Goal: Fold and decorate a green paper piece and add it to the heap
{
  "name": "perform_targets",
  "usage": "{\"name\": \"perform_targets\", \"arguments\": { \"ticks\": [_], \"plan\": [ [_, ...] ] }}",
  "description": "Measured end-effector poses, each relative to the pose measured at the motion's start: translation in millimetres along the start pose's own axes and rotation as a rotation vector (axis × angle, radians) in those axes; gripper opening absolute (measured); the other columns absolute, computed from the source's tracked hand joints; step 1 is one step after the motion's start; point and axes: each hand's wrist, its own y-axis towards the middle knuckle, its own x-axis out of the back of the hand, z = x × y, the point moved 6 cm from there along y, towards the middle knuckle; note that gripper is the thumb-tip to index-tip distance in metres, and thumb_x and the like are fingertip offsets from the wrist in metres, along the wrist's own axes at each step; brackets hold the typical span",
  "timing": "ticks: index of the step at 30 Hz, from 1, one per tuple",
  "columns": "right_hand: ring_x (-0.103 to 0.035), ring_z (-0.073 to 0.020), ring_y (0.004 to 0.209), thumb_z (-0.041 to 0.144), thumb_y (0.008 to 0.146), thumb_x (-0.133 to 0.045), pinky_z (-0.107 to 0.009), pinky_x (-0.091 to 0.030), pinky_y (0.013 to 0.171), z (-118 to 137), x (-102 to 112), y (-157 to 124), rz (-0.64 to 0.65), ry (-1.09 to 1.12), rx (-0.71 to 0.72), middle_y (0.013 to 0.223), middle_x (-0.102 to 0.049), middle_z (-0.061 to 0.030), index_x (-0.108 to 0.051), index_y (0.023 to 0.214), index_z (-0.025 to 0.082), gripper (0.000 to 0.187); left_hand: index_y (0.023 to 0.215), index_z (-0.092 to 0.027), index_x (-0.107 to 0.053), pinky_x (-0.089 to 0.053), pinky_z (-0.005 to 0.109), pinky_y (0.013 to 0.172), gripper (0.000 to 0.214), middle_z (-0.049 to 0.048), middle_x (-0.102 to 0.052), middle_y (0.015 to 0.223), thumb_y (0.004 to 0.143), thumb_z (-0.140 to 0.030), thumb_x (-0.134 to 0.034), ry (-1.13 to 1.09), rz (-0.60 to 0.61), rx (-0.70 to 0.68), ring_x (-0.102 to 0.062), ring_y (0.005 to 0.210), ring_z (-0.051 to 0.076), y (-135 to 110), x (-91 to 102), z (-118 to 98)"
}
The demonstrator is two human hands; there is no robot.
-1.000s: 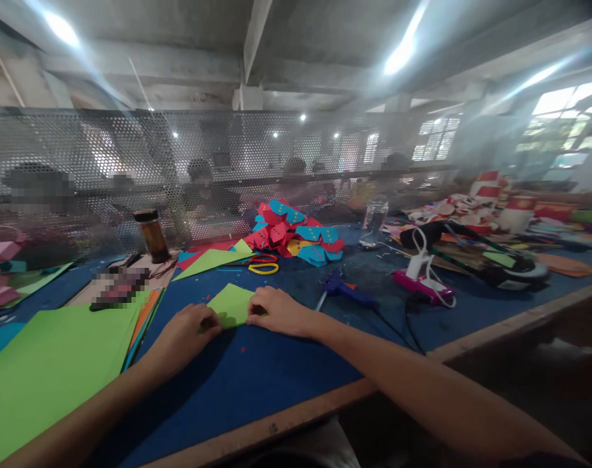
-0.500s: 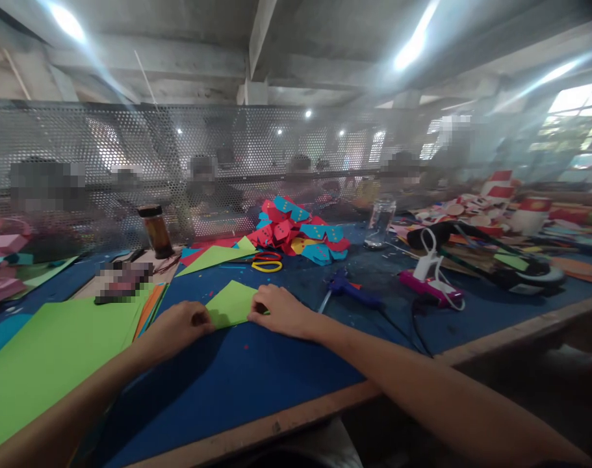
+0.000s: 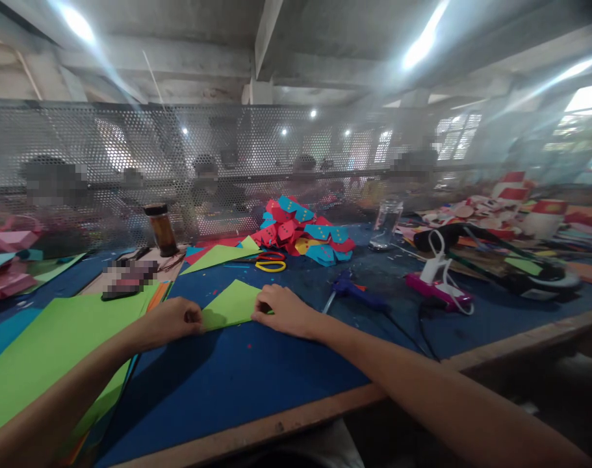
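Observation:
A green paper sheet, folded to a triangular shape, lies on the blue tabletop between my hands. With curled fingers, my left hand closes on its left corner. My right hand pinches the fold near the right end, fingertips pressed down on the paper. Behind the sheet lie scissors with yellow and red handles and another piece of green paper. A blue hot glue gun rests to the right of my right hand. Under my left forearm is a stack of large green sheets.
Red, blue and yellow folded paper shapes are heaped at the back. A dark-lidded bottle, a clear glass, a purple power strip and a black-and-white strapped device stand around. A perforated metal screen runs behind the table.
My left hand has slid slightly left along the folded edge of the green paper. My right hand keeps its pinch. The whole view has shifted slightly.

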Motion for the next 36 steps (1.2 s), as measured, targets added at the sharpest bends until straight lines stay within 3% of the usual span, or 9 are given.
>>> {"name": "perform_targets", "arguments": {
  "ticks": [18, 29, 36],
  "plan": [
    [-0.053, -0.0173, 0.085, 0.035, 0.086, -0.062, -0.028, -0.033, 0.071, -1, -1, 0, 0.005, 0.002, -0.003, 0.090, -0.060, -0.0032, -0.064, 0.082, 0.018, 0.018, 0.065, -0.018, -0.064, -0.035, 0.023, 0.054, 0.020, -0.0020, -0.057, 0.060, 0.069, -0.036, -0.057, -0.032, 0.104, 0.022, -0.053, 0.060, 0.016, -8, 10.0, 8],
    [-0.053, -0.0169, 0.084, 0.034, 0.086, -0.062, -0.027, -0.033, 0.071, -1, -1, 1, -0.004, 0.004, 0.014, 0.090, -0.060, -0.0033, -0.064, 0.082, 0.018, 0.017, 0.069, -0.017, -0.066, -0.038, 0.024, 0.058, 0.020, -0.0005, -0.062, 0.064, 0.069, -0.036, -0.057, -0.004, 0.135, 0.027, -0.057, 0.066, 0.018, -9, 12.1, 14],
    [-0.053, -0.0170, 0.084, 0.035, 0.087, -0.062, -0.028, -0.032, 0.071, -2, -2, 1, 0.005, 0.007, 0.017, 0.090, -0.060, -0.0031, -0.063, 0.083, 0.019, 0.017, 0.070, -0.019, -0.068, -0.040, 0.025, 0.061, 0.017, 0.0004, -0.068, 0.070, 0.070, -0.034, -0.059, 0.056, 0.141, 0.001, -0.061, 0.070, 0.019, -10, 15.4, 29]
  ]
}}
